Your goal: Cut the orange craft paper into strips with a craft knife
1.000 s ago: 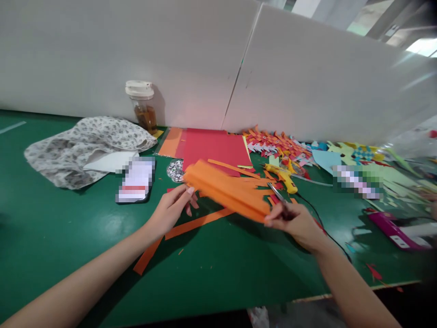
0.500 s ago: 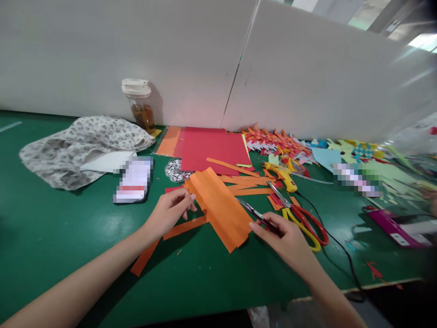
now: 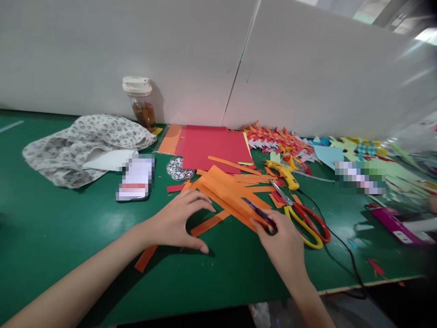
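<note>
A folded orange paper (image 3: pixel 222 187) lies tilted over loose orange strips in the middle of the green table. My right hand (image 3: pixel 282 239) is closed around a dark craft knife (image 3: pixel 261 213), its blade pointing up and left over the paper. The thumb of that hand meets the paper's lower right corner. To the left, my left hand (image 3: pixel 175 221) is open, thumb and fingers spread wide, with nothing in it. Its fingertips are close to the paper's left edge. An orange strip (image 3: pixel 210 223) passes between the two hands.
Scissors (image 3: pixel 303 218) with red and yellow handles and a yellow glue gun (image 3: pixel 287 173) with a black cord lie at right. Behind are red sheets (image 3: pixel 215 146) and a lidded cup (image 3: pixel 141 105). A phone (image 3: pixel 136 177) and patterned cloth (image 3: pixel 82 146) are left.
My left hand has moved right and opened from a curled pose. The orange paper has turned to a flatter slant, and the knife in my right hand now points more to the upper left.
</note>
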The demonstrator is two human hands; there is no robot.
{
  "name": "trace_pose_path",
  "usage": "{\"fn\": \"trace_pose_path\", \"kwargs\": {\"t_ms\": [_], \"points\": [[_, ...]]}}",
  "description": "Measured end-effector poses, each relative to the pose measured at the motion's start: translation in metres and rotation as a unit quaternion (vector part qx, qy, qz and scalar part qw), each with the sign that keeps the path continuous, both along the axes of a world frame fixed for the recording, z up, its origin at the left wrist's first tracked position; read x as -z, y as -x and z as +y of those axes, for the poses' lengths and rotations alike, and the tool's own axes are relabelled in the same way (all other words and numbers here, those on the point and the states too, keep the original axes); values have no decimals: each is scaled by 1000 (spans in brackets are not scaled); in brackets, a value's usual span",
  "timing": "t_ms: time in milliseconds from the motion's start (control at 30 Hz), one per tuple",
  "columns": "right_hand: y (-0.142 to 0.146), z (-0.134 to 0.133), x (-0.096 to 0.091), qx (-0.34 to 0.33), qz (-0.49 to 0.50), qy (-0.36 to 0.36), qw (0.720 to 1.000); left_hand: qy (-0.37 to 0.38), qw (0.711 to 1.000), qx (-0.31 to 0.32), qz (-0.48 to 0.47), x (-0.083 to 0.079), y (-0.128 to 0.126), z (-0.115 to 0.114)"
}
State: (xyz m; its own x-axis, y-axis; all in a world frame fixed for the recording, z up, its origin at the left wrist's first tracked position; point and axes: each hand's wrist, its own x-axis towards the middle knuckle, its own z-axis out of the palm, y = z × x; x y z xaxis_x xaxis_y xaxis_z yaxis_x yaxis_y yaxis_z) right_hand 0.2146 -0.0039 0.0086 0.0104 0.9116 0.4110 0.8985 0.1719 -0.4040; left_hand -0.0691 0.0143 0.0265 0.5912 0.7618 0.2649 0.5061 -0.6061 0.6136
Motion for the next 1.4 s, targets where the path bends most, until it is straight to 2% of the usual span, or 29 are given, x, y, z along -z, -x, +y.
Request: {"fn": "trace_pose_path", "kwargs": {"t_ms": [67, 133, 167, 267, 333, 367, 467, 500, 567, 667, 767, 800, 933, 967, 1033, 1067, 1100, 1200, 1267, 1333, 1400], "points": [[-14, 6, 4, 29, 4, 3, 1000, 11, 997, 70, 34, -2, 6, 0], [-23, 9, 7, 46, 18, 9, 999, 28, 993, 95, 63, -2, 13, 2], [-26, 10, 9, 48, 23, 12, 999, 36, 991, 101, 78, -2, 17, 4], [-26, 10, 10, 48, 36, 14, 998, 27, 991, 67, 111, -1, 28, 12], [-23, 9, 10, 49, 42, 13, 998, -2, 995, 1, 104, 0, 32, 18], [-22, 9, 8, 51, 47, 11, 998, -39, 995, -53, 75, 1, 33, 21], [-20, 8, 4, 57, 84, 5, 995, -125, 966, -221, -36, 0, 31, 25], [-19, 7, 2, 56, 110, 8, 992, -124, 955, -261, -61, 0, 30, 25], [-19, 7, 0, 44, 184, 18, 982, -90, 947, -297, -85, 1, 26, 24], [-18, 7, 1, 22, 308, 19, 951, -65, 961, -254, -87, 6, 21, 21], [-19, 10, 6, 32, 396, 0, 918, -113, 971, -202, -65, 10, 15, 16], [-19, 11, 8, 40, 421, -15, 906, -142, 973, -173, -52, 9, 12, 13], [-22, 15, 9, 78, 513, -92, 850, -199, 979, 26, 49, 2, 0, -1], [-23, 15, 8, 89, 532, -100, 836, -207, 973, 60, 87, 1, -2, -3], [-24, 16, 5, 104, 562, -98, 815, -220, 960, 76, 153, 1, -2, -3], [-24, 16, 5, 108, 571, -95, 808, -230, 956, 55, 177, 2, 0, -2], [-24, 16, 4, 109, 577, -93, 804, -243, 951, 4, 192, 3, 2, 1], [-23, 15, 3, 91, 572, -86, 811, -285, 923, -182, 184, 3, 12, 10], [-22, 14, 3, 72, 558, -79, 823, -272, 922, -236, 146, 1, 14, 12], [-21, 13, 4, 52, 539, -71, 838, -193, 948, -238, 86, -1, 12, 9], [-20, 12, 5, 33, 518, -60, 853, -52, 971, -232, -3, -3, 5, 4]]}}
